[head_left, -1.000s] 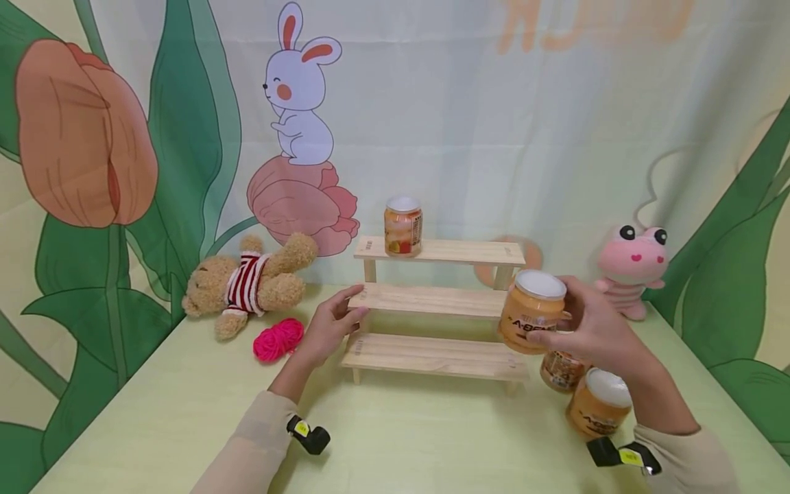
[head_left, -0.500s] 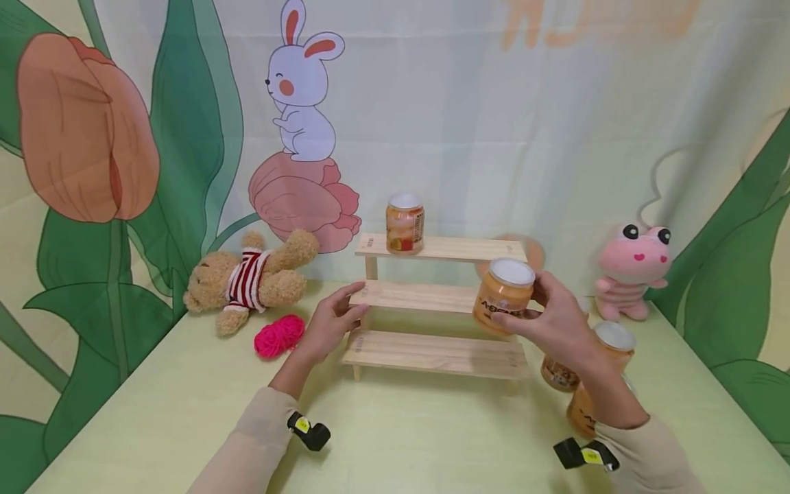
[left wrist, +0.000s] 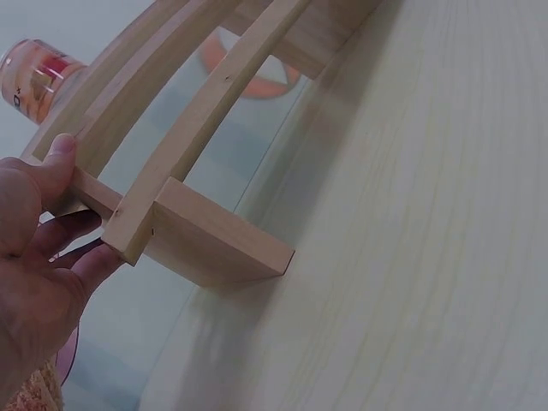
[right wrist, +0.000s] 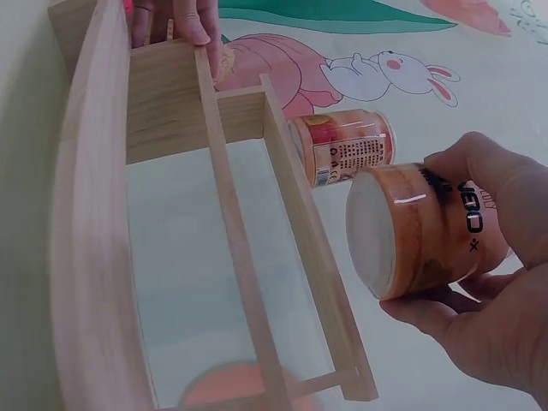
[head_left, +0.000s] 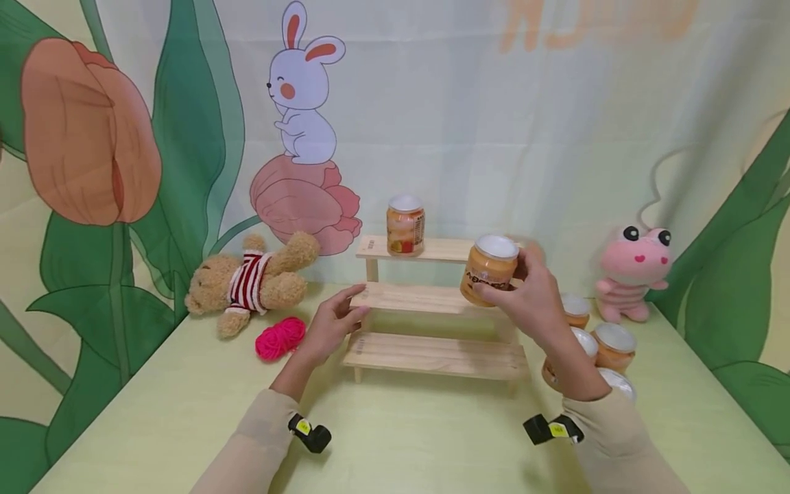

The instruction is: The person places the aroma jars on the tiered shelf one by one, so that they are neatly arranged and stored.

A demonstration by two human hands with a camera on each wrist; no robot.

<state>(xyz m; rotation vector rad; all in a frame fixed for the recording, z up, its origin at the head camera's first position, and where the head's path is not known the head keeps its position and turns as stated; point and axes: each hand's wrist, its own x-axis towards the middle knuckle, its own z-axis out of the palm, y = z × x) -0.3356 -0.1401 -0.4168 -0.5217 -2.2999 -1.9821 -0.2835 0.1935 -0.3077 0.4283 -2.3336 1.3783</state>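
Note:
A wooden three-tier shelf (head_left: 426,351) stands on the table. With thumb and fingers, my left hand (head_left: 332,324) grips the left end of its middle tier, which the left wrist view shows from the side. My right hand (head_left: 535,298) holds an orange jar (head_left: 487,269) with a white lid in front of the shelf's right half, between the top and middle tiers. In the right wrist view that jar (right wrist: 428,231) is apart from the wood, thumb on one side and fingers on the other. Another orange jar (head_left: 405,226) sits upright on the top tier, left of centre.
Several more jars (head_left: 614,346) stand on the table right of the shelf, partly behind my right forearm. A pink plush frog (head_left: 632,271) sits behind them. Left of the shelf lie a teddy bear (head_left: 247,285) and a pink yarn ball (head_left: 280,337). A printed curtain (head_left: 469,123) hangs behind.
My right hand has carried its jar left and upward, from beside the shelf's right end to in front of its upper tiers. My left hand has kept its grip on the shelf.

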